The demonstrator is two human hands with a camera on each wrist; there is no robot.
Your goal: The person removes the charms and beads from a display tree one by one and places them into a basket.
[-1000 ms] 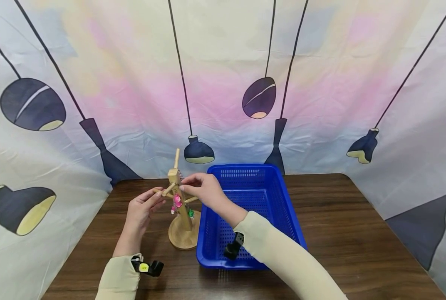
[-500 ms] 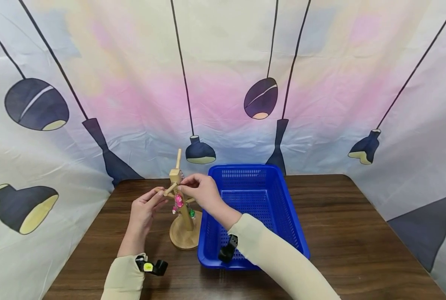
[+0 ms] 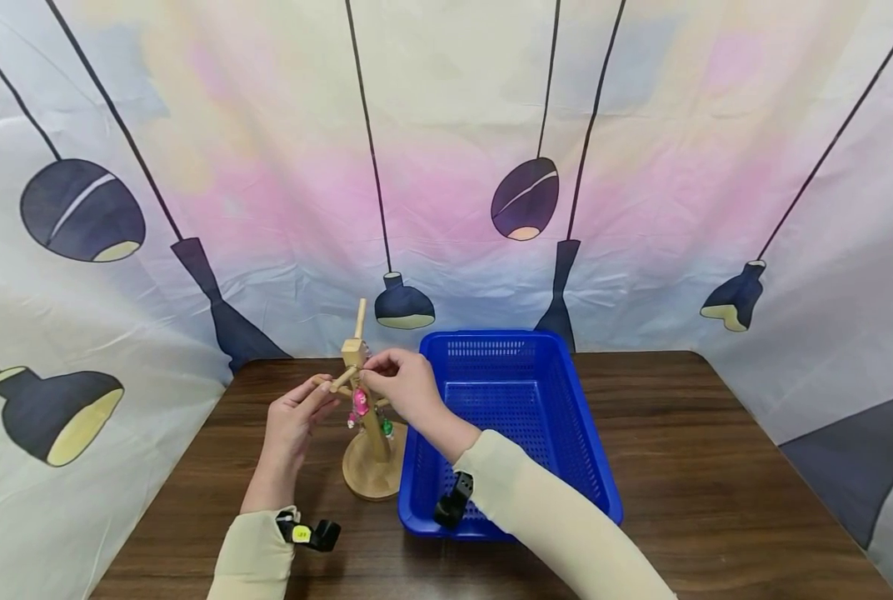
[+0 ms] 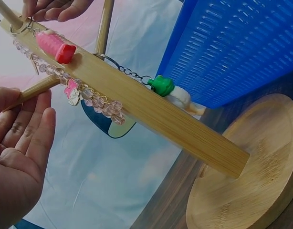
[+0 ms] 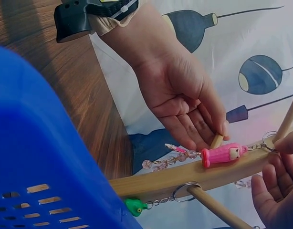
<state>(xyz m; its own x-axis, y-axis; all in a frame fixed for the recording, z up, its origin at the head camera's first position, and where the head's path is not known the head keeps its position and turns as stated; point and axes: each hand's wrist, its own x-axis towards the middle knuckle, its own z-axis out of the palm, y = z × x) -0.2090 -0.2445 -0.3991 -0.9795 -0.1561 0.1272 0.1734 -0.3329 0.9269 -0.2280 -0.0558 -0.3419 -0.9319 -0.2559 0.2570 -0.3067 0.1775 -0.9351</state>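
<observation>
Pinching the left peg (image 4: 39,88) of the wooden stand (image 3: 372,433) near its tip, the left hand (image 3: 291,425) has its thumb and forefinger closed on the wood, with the other fingers loosely bent. The right hand (image 3: 407,385) is at the stand's upper part, to the right of the near peg (image 3: 344,379); its thumb and forefinger are closed on a metal ring (image 5: 264,139) at the foot of that peg, and its remaining fingers are curled.

From this ring a short chain carries a pink charm (image 5: 223,155), which lies against the post. Just beside it hangs a strand of clear pinkish beads (image 4: 91,95) with a small pink-and-white figure (image 4: 72,92) on it; which peg bears the strand cannot be told. Lower down, a second ring sits around the right peg (image 5: 218,207), and a green-topped charm (image 4: 162,86) hangs from it on a chain.

The stand is upright on its round base (image 3: 360,475), left of the middle of the brown surface (image 3: 716,467). Just to its right is a blue basket (image 3: 607,475) with slotted walls, partly under the right forearm. Both arms wear pale sleeves (image 3: 559,512), each with a black wrist camera (image 3: 452,500). On the far side hangs a pastel cloth (image 3: 446,108) printed with dark lamps.
</observation>
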